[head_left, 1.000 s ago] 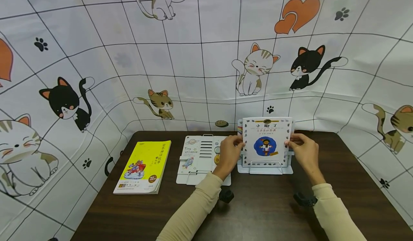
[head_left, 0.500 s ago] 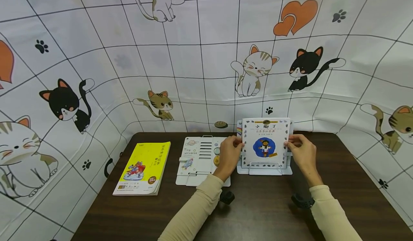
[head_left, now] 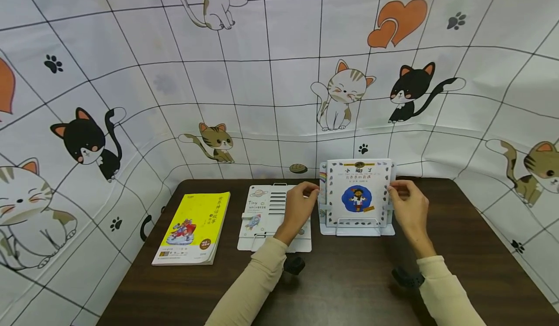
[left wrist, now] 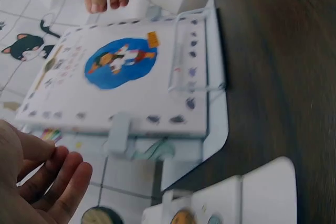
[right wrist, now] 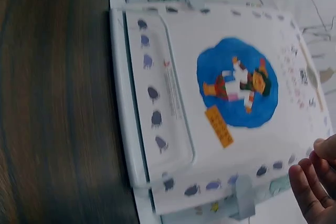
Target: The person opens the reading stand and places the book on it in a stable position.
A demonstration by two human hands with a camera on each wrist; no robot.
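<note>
A white picture book [head_left: 358, 180] with a blue round picture stands leaning on a white book stand [head_left: 323, 229], behind its clear front bar. Side clips [left wrist: 119, 132] flank the book. In the head view my left hand [head_left: 299, 209] is left of the stand, in front of the second stand; its thumb and index finger are close together, holding nothing. My right hand [head_left: 409, 207] is by the book's right edge with loosely bent fingers. The left wrist view shows a gap between the right fingertips [left wrist: 97, 8] and the book.
A second white stand [head_left: 257, 219], printed "Tiny universe", lies to the left with no book on it. Farther left a thick yellow book [head_left: 196, 224] lies flat on the dark wooden table [head_left: 349, 287]. A cat-patterned cloth [head_left: 244, 83] hangs behind.
My left hand has let go of the book's left edge and moved a little left. The right fingers have come off the right edge. The book stays upright on the stand.
</note>
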